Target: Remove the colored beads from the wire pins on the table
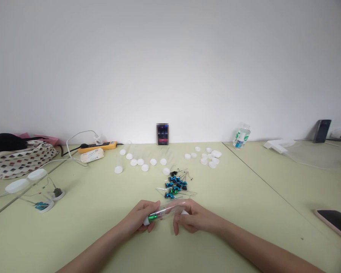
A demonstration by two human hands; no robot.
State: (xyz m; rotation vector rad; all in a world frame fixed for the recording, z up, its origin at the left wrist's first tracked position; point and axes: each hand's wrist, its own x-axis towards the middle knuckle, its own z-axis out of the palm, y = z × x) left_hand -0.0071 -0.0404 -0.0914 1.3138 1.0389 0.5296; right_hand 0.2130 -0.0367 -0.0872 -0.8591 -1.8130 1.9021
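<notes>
White cap [184, 212] partly hidden in right grip [195, 217], upright screen [162, 134] blurred

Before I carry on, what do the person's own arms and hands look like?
The left hand and right hand are ungloved. The left forearm and right forearm show no sleeve, watch or bracelet. I can't make out any rings on the fingers.

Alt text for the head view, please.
A left hand holds a clear tube with a green part inside; the right hand, at its other end, holds a white cap. Beyond lie mostly blue parts and scattered white caps on a green table.
</notes>
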